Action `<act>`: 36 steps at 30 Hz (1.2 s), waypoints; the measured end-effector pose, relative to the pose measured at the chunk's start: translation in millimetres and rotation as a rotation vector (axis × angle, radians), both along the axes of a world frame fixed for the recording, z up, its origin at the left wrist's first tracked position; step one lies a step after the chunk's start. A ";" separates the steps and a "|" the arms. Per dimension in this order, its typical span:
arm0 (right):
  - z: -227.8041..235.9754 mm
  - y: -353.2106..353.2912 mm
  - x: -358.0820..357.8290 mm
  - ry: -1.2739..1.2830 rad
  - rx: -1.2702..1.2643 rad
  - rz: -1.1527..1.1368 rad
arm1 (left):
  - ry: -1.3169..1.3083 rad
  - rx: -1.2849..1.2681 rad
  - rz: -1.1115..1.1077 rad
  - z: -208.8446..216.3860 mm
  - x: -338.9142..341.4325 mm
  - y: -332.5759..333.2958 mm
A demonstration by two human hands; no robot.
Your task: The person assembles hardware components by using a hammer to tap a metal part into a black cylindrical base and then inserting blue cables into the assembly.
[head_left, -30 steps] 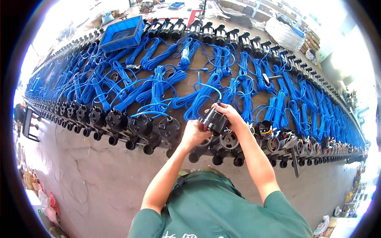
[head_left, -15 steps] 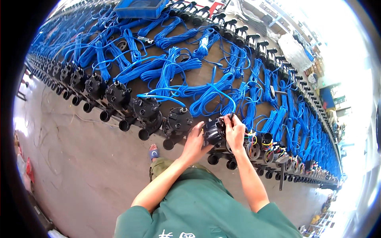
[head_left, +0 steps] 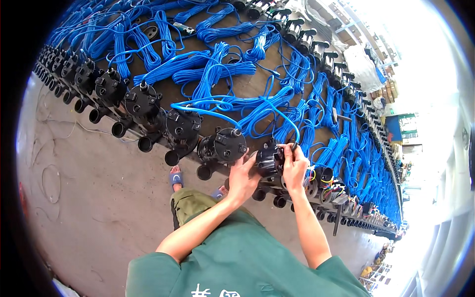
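Observation:
A black round cover (head_left: 269, 159) with ribbed sides tops the housing in front of me, tilted sideways between my hands. From the left, my left hand (head_left: 242, 179) closes round the cover's near side; some of its fingertips are hidden. My right hand (head_left: 295, 169) is closed at the cover's right side, pinching a black cable fitting (head_left: 295, 146) between thumb and fingers. A blue cable (head_left: 287, 120) arches up from that fitting toward the coiled bundles. Directly left stands another black covered housing (head_left: 230, 144), close to my left fingers.
Many coiled blue cable bundles (head_left: 213, 74) cover the brown bench top. Black covered housings (head_left: 142, 101) line the near edge to the left; open ones with coloured wires (head_left: 329, 185) continue right. A hammer-like tool (head_left: 338, 218) hangs at the near edge. Another tool (head_left: 341, 117) lies among the cables.
My view has shifted, so the bench row sits differently. The cover has turned slightly between my hands, and my left fingers have moved in closer beside it. My right hand keeps its pinch.

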State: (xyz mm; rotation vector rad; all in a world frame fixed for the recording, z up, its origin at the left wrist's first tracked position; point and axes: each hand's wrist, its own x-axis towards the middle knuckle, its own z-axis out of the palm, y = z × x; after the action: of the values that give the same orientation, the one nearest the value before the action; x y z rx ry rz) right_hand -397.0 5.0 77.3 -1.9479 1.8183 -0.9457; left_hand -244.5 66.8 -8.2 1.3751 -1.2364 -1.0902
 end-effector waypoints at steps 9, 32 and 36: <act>-3.0 5.0 -4.3 0.125 -0.127 0.047 | 0.098 -0.037 -0.109 2.2 12.5 8.3; -5.8 13.8 10.0 0.148 -0.222 0.106 | 0.183 -0.007 -0.290 -23.7 23.3 5.2; 0.6 4.1 12.9 0.283 -0.271 0.234 | 0.385 -0.006 -0.353 -41.1 27.9 4.7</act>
State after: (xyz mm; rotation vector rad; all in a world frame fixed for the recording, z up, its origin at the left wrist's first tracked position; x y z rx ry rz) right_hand -384.1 9.1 77.9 -2.5096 1.6141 -0.9166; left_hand -216.6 71.5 -49.3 0.8998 -1.2142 -1.5119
